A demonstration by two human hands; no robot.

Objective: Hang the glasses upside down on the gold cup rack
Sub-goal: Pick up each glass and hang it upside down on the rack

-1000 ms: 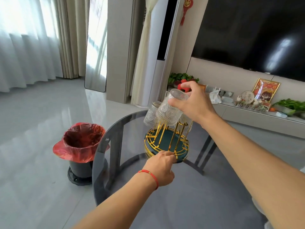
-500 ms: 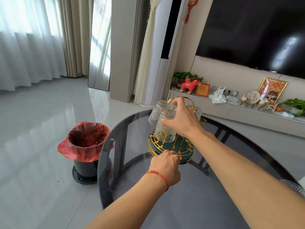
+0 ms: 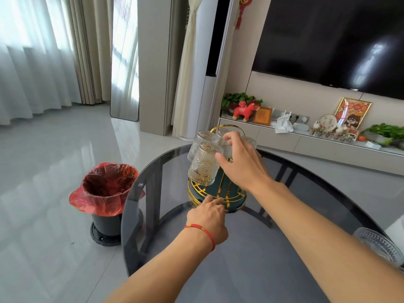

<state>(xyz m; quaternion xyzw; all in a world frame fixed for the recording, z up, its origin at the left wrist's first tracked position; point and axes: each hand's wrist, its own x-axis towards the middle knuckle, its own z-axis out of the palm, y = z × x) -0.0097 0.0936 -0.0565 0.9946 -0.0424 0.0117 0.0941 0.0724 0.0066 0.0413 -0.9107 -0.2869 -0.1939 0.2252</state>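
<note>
Hanging inverted, glasses (image 3: 203, 164) fill the gold cup rack (image 3: 215, 193).

A home living room. Big dark TV (image 3: 332, 40) on the far right wall, over a low cabinet (image 3: 306, 141) with plants, a red toy horse (image 3: 244, 110) and framed pictures. Sheer curtains (image 3: 32, 57) at left, glossy tiled floor (image 3: 54, 154), round glass bench (image 3: 251, 259) near.
</note>
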